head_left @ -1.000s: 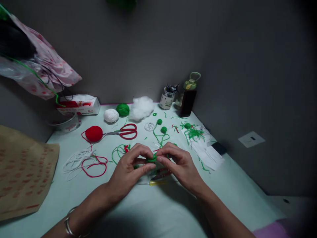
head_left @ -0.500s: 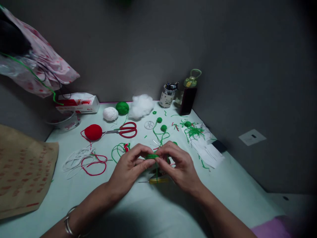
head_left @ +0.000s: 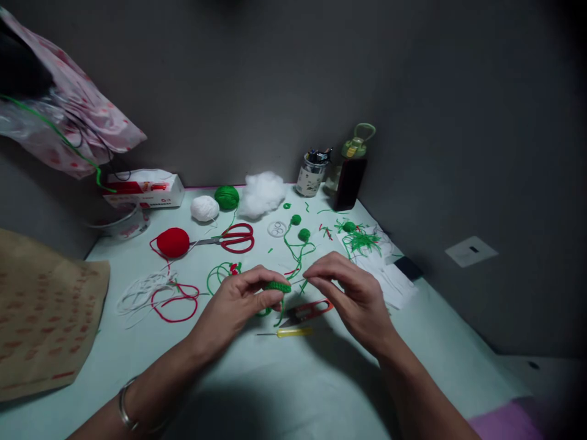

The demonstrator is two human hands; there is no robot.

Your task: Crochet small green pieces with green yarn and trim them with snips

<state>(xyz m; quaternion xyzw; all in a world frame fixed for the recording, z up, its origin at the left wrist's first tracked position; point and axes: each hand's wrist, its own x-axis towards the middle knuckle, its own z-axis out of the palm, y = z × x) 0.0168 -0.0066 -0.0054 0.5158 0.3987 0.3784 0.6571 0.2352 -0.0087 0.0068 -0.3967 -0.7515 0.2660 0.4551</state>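
My left hand (head_left: 238,299) pinches a small green crochet piece (head_left: 278,286) between thumb and fingers. A green yarn tail hangs from the piece. To its right, my right hand (head_left: 351,287) is closed in a pinch on a short bit of green yarn (head_left: 303,285), apart from the crochet piece. On the table below the hands lie orange-handled thread snips (head_left: 315,309) and a yellow-handled crochet hook (head_left: 294,332). Just beyond the left hand sits a red and green crochet bit with loose green yarn (head_left: 219,273).
Red scissors (head_left: 237,238) lie beside a red yarn ball (head_left: 173,242). White yarn (head_left: 205,209), green yarn (head_left: 227,197) and stuffing (head_left: 262,194) stand at the back. Yarn scraps (head_left: 364,241) cover the right side. A pen cup (head_left: 310,178) and phone (head_left: 351,184) stand near the wall.
My right hand has moved right, away from the crochet piece, with a bit of green yarn in its fingers. The snips and hook show more fully now.
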